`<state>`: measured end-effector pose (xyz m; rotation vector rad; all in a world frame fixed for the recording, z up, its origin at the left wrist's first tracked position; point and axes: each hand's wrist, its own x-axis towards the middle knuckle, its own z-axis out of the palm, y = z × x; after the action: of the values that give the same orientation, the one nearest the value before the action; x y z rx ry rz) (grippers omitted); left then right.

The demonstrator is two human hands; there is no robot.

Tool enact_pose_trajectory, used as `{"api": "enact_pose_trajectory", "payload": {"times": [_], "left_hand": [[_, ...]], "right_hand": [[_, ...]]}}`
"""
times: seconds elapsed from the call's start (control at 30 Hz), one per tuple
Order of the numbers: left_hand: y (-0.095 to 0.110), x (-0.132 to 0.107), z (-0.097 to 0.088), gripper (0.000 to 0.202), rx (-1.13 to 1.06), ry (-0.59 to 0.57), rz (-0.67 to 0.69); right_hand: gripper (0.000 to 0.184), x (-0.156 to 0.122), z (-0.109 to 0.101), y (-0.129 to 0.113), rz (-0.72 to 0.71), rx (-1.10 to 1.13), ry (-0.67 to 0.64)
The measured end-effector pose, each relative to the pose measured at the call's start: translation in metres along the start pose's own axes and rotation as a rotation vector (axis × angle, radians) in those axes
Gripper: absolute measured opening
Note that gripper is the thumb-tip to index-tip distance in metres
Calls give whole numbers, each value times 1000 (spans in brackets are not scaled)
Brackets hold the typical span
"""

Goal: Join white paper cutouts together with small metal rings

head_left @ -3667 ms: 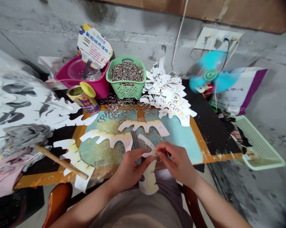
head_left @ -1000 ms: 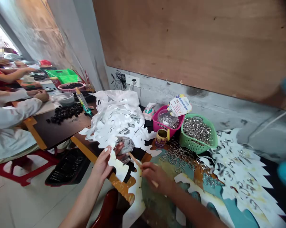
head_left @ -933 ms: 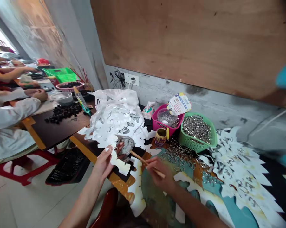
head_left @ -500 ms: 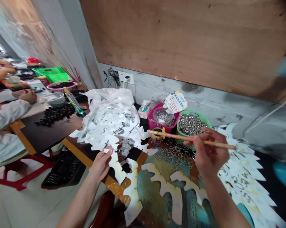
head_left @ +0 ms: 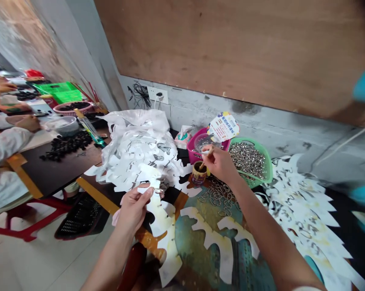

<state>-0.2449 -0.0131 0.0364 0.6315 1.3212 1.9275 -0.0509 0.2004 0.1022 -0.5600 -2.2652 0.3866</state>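
My left hand (head_left: 133, 207) pinches a white scalloped cut-out piece (head_left: 156, 216) between thumb and fingers; a small shiny bit shows near the thumb tip. My right hand (head_left: 224, 165) grips a thin wooden stick (head_left: 202, 166), tilted so that its lower end is inside a small jar (head_left: 198, 178) with a stained rim. What is in the jar cannot be made out. More white cut-outs, such as this notched one (head_left: 220, 246), lie flat on the stained table surface (head_left: 194, 250) below my hands. Loose metal rings (head_left: 220, 196) are scattered just right of the jar.
A plastic bag (head_left: 136, 117) heaped with white cut-outs stands behind my left hand. Pink (head_left: 192, 153) and green (head_left: 269, 171) baskets hold metal parts. Overlapping cut-outs with rings (head_left: 310, 226) line the right side. Another person's hands (head_left: 27, 122) are at the left table.
My right hand has moved left and forward, and the stick has swung from nearly level into the jar. My left hand has raised the cut-out slightly and shifted right.
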Motion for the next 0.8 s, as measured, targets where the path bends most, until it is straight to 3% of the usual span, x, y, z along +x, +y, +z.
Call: {"api": "enact_pose_trajectory", "payload": {"times": [0.2,0.3,0.57,0.67,0.8], "left_hand": [[-6,-3,20,31,3,-14,-48],[-8,-2,29,30,14,17,-13],[-8,-7,52,32,54,43,-4],[-10,-10,58,34,48,33,-10],[-12,-14,66,32,29,1,-12]], "right_hand": [[18,-22,-49,-19,152,106,355],[20,-39,-74,-27,245,184,470],[16,-97,-111,-28,379,496,934],[16,-115,-111,-26,419,651,945],[9,-131,-95,-20,510,794,839]]}}
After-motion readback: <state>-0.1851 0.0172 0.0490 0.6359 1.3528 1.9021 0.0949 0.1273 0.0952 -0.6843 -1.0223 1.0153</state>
